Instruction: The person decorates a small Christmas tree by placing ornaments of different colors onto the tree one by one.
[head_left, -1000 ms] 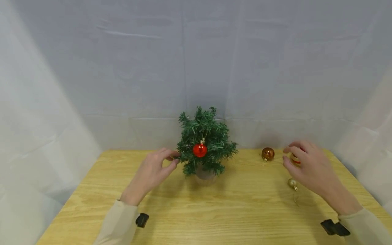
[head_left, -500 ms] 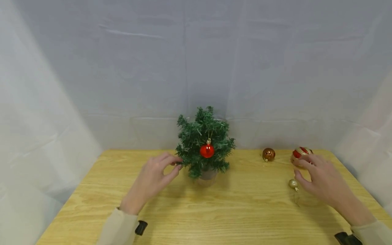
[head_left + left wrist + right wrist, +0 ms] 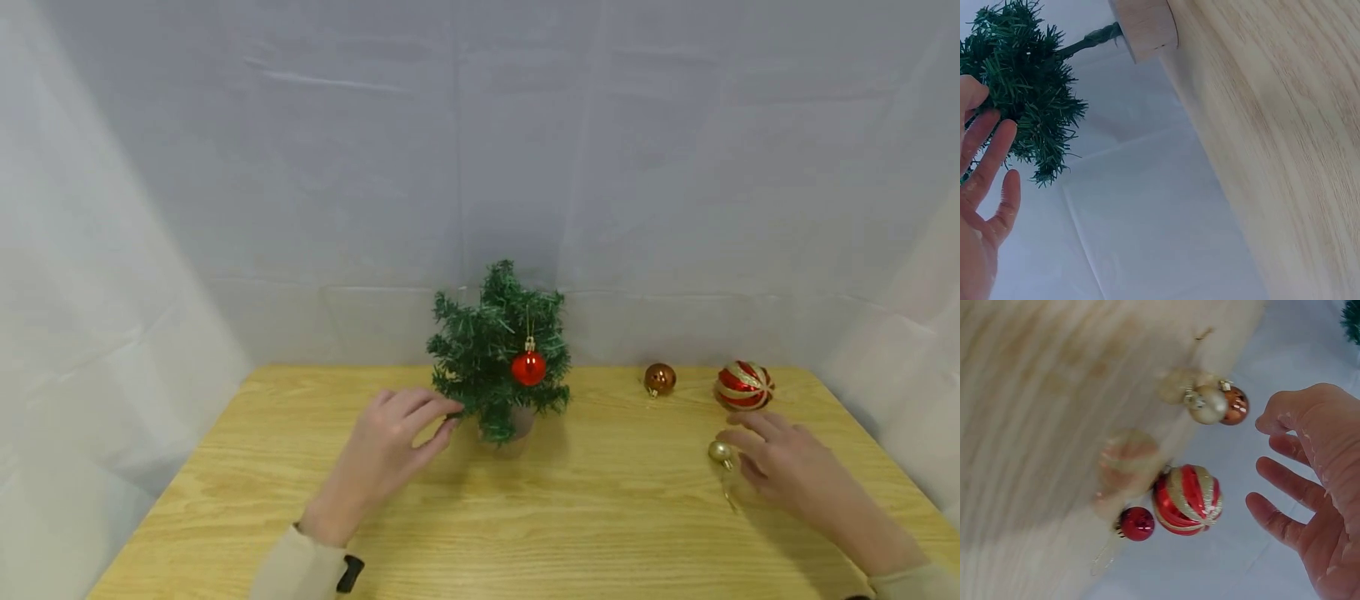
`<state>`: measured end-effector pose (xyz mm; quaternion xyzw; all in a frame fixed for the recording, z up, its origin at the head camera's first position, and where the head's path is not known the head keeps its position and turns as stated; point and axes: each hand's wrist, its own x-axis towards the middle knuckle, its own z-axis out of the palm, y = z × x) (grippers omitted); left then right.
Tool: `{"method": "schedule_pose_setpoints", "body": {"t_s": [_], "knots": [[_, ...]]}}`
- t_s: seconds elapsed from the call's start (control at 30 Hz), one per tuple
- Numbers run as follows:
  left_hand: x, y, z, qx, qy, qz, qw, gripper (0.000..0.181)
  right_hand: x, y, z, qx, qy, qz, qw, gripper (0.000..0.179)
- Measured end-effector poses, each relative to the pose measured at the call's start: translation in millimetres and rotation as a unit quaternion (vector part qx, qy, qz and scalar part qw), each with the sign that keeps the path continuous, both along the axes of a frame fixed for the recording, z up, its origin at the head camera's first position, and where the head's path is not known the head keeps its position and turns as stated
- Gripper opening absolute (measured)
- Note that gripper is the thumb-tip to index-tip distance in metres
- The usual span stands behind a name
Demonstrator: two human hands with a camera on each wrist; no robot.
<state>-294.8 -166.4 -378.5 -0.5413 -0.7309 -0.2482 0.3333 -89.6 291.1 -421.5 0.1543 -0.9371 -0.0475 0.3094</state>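
Observation:
A small artificial Christmas tree (image 3: 495, 333) stands on a round wooden base (image 3: 1146, 28). From its front right side hangs a shiny red bauble (image 3: 528, 367) on a gold loop. My left hand (image 3: 386, 454) pinches a low branch on the tree's left side between thumb and fingers. Over at the right, my right hand (image 3: 798, 479) hovers above the table with relaxed, spread fingers, holding nothing. Its fingertips are beside a small gold bauble (image 3: 720, 452) with a loose string. Just behind that hand lies a larger red bauble with gold glitter stripes (image 3: 744, 386).
A brown bauble (image 3: 660, 379) lies near the back edge of the wooden table (image 3: 585, 533). The right wrist view also has a small dark red bauble (image 3: 1136, 524) next to the striped one. White cloth (image 3: 360, 183) hangs behind and at both sides.
The tree has turned, carrying the red bauble rightward across its front; my left hand has come slightly right and nearer. My right hand has drawn back from the striped bauble, uncovering it.

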Motion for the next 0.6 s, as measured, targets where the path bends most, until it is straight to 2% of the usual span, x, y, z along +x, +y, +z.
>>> {"method": "schedule_pose_setpoints", "body": {"t_s": [0.03, 0.13, 0.27, 0.37, 0.43, 0.5, 0.6], "knots": [[-1.8, -0.3, 0.2, -0.002, 0.006, -0.006, 1.0, 0.024, 3.6, -3, -2.2, 0.005, -0.005, -0.006, 1.0, 0.035], [-4.5, -0.8, 0.4, -0.009, 0.02, -0.021, 0.9995, 0.025, 9.9, -8, -9.2, 0.032, -0.011, -0.017, 0.9993, 0.022], [-0.6, 0.8, -0.7, -0.013, 0.034, -0.024, 0.999, 0.023, 9.9, -5, -16.6, 0.06, -0.019, -0.008, 0.998, 0.041], [1.4, 2.6, -2.1, -0.011, 0.045, -0.031, 0.9985, 0.023, 10.5, -4, -19.9, 0.073, -0.035, -0.009, 0.9967, 0.016], [2.4, 3.7, -2.8, -0.008, 0.049, -0.036, 0.9981, 0.023, 10.8, -4, -20.9, 0.077, -0.046, -0.014, 0.9958, 0.033], [3.6, 4.9, -3.2, -0.005, 0.054, -0.041, 0.9977, 0.023, 10.6, -5, -21.3, 0.08, -0.058, -0.017, 0.995, 0.06], [6.2, 7.2, -3.3, -0.003, 0.064, -0.047, 0.9968, 0.023, 8.8, -6, -21.5, 0.094, -0.07, -0.018, 0.993, 0.061]]}}
